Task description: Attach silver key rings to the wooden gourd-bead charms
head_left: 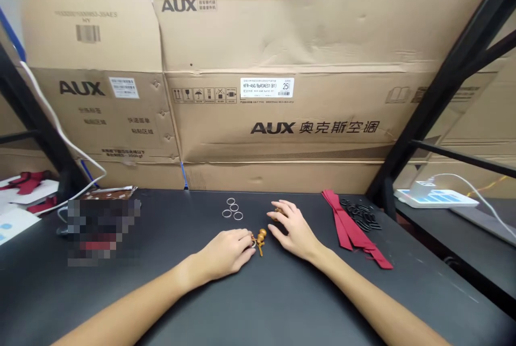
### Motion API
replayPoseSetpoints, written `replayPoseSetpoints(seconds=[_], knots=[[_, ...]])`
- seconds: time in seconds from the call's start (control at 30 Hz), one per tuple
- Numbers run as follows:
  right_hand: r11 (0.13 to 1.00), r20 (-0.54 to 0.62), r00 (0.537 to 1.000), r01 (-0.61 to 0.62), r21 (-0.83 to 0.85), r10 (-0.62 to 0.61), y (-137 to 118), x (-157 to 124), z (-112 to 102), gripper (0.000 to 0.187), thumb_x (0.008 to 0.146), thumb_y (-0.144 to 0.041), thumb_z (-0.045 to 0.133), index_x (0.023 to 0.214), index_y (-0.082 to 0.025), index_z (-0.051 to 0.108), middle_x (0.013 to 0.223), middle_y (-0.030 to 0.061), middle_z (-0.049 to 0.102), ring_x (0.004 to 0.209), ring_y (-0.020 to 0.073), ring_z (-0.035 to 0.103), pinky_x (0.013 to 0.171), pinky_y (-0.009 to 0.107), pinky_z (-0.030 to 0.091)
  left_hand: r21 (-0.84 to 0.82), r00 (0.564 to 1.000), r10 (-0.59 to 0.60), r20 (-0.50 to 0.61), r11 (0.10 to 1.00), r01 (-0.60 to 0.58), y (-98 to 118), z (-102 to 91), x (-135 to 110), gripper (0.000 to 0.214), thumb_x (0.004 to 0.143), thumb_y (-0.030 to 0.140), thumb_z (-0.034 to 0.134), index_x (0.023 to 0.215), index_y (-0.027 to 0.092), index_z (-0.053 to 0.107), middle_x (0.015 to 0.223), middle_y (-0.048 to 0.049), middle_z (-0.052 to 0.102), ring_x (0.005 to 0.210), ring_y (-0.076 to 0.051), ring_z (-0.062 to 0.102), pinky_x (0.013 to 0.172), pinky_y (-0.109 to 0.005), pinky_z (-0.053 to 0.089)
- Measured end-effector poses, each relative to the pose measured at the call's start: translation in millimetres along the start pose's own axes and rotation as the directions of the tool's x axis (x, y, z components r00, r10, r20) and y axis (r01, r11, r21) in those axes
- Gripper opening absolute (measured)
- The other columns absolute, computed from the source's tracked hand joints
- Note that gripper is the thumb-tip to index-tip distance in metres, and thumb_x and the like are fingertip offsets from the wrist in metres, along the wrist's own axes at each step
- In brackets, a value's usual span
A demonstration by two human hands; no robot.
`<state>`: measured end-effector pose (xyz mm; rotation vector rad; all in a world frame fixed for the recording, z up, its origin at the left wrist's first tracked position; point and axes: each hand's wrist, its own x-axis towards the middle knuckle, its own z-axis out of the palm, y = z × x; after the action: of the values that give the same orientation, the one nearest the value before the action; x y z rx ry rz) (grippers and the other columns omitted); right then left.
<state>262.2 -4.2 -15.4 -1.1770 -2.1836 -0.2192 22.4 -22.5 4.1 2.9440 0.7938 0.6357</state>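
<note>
"What stands at the far side?"
"Large cardboard panels with AUX printing, behind the tabletop."
"And on the right?"
"A white power strip, beyond a black metal post. On the left hangs a white cable."

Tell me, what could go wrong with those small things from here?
The gourd charm beside the left hand has a rounded body, so it might roll if nudged. The silver rings lie close together and could scatter if brushed. The brown piece at the right hand is partly hidden, so it might get knocked unseen.
</note>
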Motion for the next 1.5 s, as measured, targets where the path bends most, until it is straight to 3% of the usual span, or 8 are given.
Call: replayPoseSetpoints(seconds=[0.1, 0.2, 0.43, 0.7, 0.93, 1.2, 1.33, 1.5], knots=[[0.993, 0.051, 0.993, 0.102, 0.056, -0.105, -21.7, -1.2, -1.3, 0.027, 0.088, -0.031, 0.056, 0.113, -0.023, 0.063, 0.134, 0.0113, 0.05, 0.129, 0.0289, 0.038, 0.103, 0.051, 0.04, -0.104, 0.999, -0.037, -0.012, 0.994, 0.036, -1.7, -0.7, 1.6, 0.014, 0.094, 0.021, 0.046, 0.09, 0.019, 0.059, 0.089, -0.004, 0.064, 0.08, -0.016, 0.064, 0.075, -0.025, 0.051], [0.991, 0.065, 0.99, 0.122, 0.058, -0.126, -34.0, -0.6, -2.4, 0.015, 0.09, -0.026, 0.054, 0.096, -0.022, 0.067, 0.134, 0.01, 0.051, 0.129, 0.0284, 0.037, 0.102, 0.051, 0.04, -0.177, 0.998, -0.055, -0.022, 0.983, 0.05, -2.7, 0.6, 4.5, 0.015, 0.095, 0.02, 0.045, 0.09, 0.019, 0.059, 0.09, -0.0035, 0.064, 0.081, -0.015, 0.063, 0.077, -0.026, 0.05], [0.974, 0.106, 0.974, 0.186, 0.126, -0.2, -32.7, 0.8, -11.2, 0.009, 0.088, -0.028, 0.058, 0.087, -0.021, 0.061, 0.123, 0.0105, 0.055, 0.116, 0.0263, 0.046, 0.098, 0.048, 0.043, -0.155, 0.993, -0.116, -0.033, 0.982, 0.11, -2.7, 2.6, 3.4, 0.007, 0.092, 0.022, 0.051, 0.089, 0.02, 0.056, 0.095, -0.0042, 0.063, 0.09, -0.018, 0.061, 0.084, -0.03, 0.05], [0.968, 0.199, 0.97, 0.091, 0.233, -0.139, -39.0, 0.5, -6.0, 0.012, 0.094, -0.019, 0.044, 0.086, -0.019, 0.052, 0.09, 0.0067, 0.056, 0.084, 0.0198, 0.05, 0.078, 0.037, 0.048, -0.107, 0.984, -0.144, -0.107, 0.985, 0.133, -3.6, 4.8, 4.3, 0.007, 0.089, 0.025, 0.056, 0.086, 0.019, 0.057, 0.11, -0.0074, 0.057, 0.098, -0.021, 0.057, 0.09, -0.035, 0.048], [0.932, 0.206, 0.968, 0.065, 0.357, -0.146, -42.8, -0.5, -5.9, 0.013, 0.095, -0.018, 0.038, 0.088, -0.021, 0.048, 0.09, 0.0053, 0.055, 0.083, 0.0188, 0.049, 0.075, 0.033, 0.046, -0.094, 0.989, -0.09, -0.12, 0.992, 0.079, -5.6, 5.4, 4.1, 0.012, 0.093, 0.02, 0.049, 0.09, 0.019, 0.061, 0.113, -0.0067, 0.057, 0.1, -0.02, 0.056, 0.092, -0.035, 0.046], [0.973, 0.162, 0.987, -0.017, 0.231, -0.022, -32.4, -0.1, 2.4, 0.014, 0.094, -0.017, 0.041, 0.081, -0.02, 0.046, 0.085, 0.0057, 0.054, 0.08, 0.0205, 0.047, 0.074, 0.037, 0.043, -0.171, 0.988, -0.132, -0.085, 0.978, 0.116, -7.4, 4.9, 5.0, 0.012, 0.094, 0.022, 0.049, 0.087, 0.019, 0.059, 0.115, -0.0071, 0.055, 0.104, -0.02, 0.054, 0.095, -0.036, 0.045], [0.946, 0.196, 0.979, -0.009, 0.325, -0.058, -35.1, -1.8, -1.6, 0.011, 0.094, -0.018, 0.043, 0.084, -0.021, 0.047, 0.086, 0.0049, 0.055, 0.081, 0.0197, 0.047, 0.075, 0.035, 0.043, -0.194, 0.982, -0.168, -0.085, 0.97, 0.149, -7.2, 4.6, 4.3, 0.009, 0.089, 0.028, 0.059, 0.087, 0.019, 0.058, 0.113, -0.007, 0.056, 0.103, -0.021, 0.055, 0.093, -0.037, 0.046], [0.909, 0.222, 0.971, -0.014, 0.416, -0.086, -38.7, -2.3, -4.1, 0.009, 0.094, -0.019, 0.043, 0.089, -0.022, 0.049, 0.089, 0.0046, 0.055, 0.083, 0.019, 0.049, 0.075, 0.034, 0.044, -0.192, 0.989, -0.124, -0.08, 0.976, 0.106, -8.7, 5.0, 4.0, 0.009, 0.092, 0.019, 0.051, 0.087, 0.019, 0.059, 0.115, -0.0071, 0.055, 0.106, -0.021, 0.054, 0.095, -0.035, 0.045]])
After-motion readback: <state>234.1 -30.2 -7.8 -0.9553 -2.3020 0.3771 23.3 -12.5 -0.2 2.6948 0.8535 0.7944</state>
